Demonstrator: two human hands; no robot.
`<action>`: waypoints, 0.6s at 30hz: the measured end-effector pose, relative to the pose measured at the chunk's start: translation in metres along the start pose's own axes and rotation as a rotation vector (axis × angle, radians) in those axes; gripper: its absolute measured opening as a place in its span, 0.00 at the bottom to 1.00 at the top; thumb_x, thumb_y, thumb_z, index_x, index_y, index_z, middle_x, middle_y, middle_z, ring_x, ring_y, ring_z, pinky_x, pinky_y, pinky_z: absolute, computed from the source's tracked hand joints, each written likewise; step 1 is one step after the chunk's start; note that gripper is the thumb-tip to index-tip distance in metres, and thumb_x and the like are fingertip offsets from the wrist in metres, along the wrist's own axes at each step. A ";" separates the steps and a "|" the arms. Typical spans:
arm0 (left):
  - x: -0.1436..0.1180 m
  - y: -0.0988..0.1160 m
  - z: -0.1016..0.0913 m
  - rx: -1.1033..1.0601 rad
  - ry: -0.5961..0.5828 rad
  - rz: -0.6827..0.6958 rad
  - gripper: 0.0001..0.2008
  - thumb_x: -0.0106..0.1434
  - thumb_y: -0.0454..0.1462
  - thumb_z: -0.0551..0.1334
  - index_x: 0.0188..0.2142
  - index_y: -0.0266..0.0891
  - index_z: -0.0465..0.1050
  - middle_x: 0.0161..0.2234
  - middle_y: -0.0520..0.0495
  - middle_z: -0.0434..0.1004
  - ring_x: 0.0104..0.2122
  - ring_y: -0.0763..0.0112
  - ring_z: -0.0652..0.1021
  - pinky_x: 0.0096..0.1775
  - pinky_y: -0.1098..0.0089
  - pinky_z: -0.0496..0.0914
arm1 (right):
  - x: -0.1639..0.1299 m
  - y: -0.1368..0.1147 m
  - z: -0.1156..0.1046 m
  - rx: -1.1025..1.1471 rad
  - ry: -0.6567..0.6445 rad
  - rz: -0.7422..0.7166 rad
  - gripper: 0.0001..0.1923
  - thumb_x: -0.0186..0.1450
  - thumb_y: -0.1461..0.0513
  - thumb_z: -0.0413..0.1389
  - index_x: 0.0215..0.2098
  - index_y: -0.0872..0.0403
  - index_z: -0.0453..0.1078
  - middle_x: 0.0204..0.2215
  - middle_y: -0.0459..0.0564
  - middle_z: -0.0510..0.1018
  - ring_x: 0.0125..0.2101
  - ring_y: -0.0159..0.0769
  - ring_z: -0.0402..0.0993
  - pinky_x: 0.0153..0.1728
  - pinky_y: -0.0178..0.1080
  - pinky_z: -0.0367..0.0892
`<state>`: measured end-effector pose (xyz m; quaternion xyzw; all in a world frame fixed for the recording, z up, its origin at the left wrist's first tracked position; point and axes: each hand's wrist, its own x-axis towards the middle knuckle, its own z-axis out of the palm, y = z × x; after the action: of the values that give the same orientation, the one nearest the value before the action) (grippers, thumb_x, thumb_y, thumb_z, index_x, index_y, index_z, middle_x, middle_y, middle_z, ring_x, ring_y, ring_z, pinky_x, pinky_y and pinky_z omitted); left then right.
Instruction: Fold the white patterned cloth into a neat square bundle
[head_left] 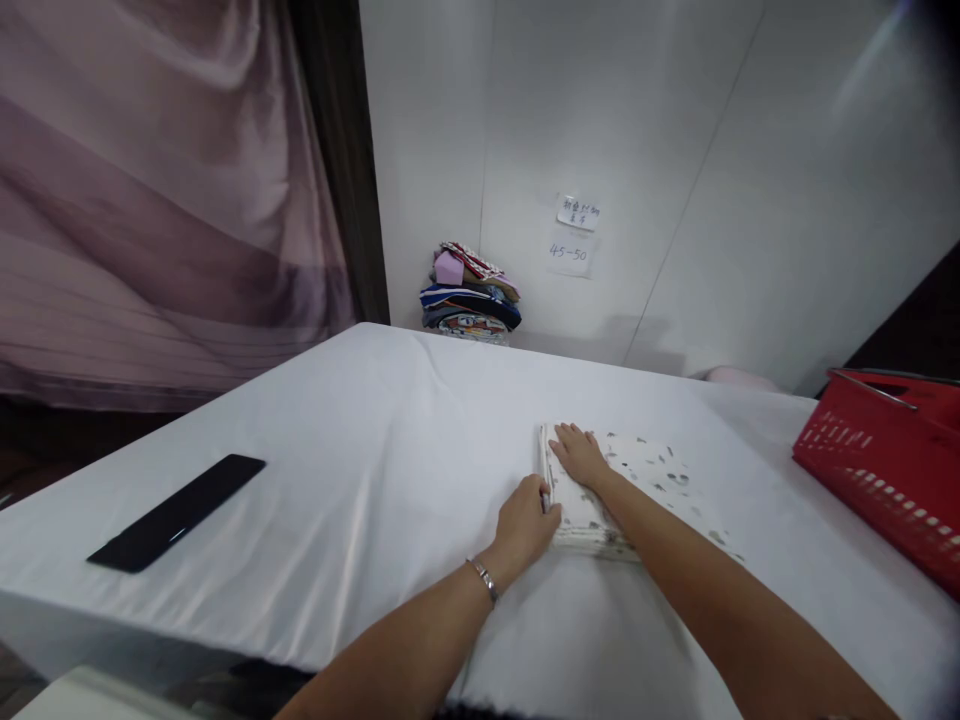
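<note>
A folded white cloth (660, 475) with a scattered grey and brown print lies on the white-covered table, its layered edges facing left and toward me. My left hand (527, 522) is at its left edge, thumb and fingers closed around the layers near the front corner. My right hand (579, 456) rests flat on top near the far left corner, fingers stretched out. A silver bracelet (484, 580) circles my left wrist. The cloth's right part lies partly behind my right forearm.
A black flat panel (180, 510) lies at the table's left. At the right edge stands a red plastic basket (885, 460) with a metal handle. Beyond the far edge is a stack of folded fabrics (471, 295) by the wall. A pink curtain (165, 200) hangs at left.
</note>
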<state>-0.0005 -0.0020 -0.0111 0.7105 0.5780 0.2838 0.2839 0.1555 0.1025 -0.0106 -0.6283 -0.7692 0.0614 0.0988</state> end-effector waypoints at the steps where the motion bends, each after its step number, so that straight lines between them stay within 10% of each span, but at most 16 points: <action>1: 0.000 0.000 0.000 -0.004 -0.004 0.005 0.09 0.57 0.38 0.56 0.39 0.42 0.62 0.37 0.50 0.72 0.36 0.69 0.72 0.36 0.70 0.63 | 0.002 0.003 -0.002 0.002 -0.008 0.003 0.26 0.68 0.54 0.38 0.59 0.58 0.56 0.61 0.58 0.57 0.61 0.46 0.47 0.57 0.52 0.44; 18: 0.001 -0.004 -0.001 -0.120 -0.040 -0.013 0.10 0.56 0.35 0.56 0.39 0.41 0.62 0.37 0.49 0.69 0.38 0.68 0.70 0.39 0.71 0.62 | 0.067 0.014 -0.019 -0.046 -0.176 -0.016 0.35 0.64 0.42 0.34 0.35 0.55 0.75 0.36 0.57 0.79 0.39 0.43 0.73 0.37 0.37 0.61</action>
<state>-0.0031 -0.0004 -0.0131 0.6939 0.5588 0.3018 0.3393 0.1605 0.1703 0.0094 -0.6164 -0.7812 0.0980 0.0169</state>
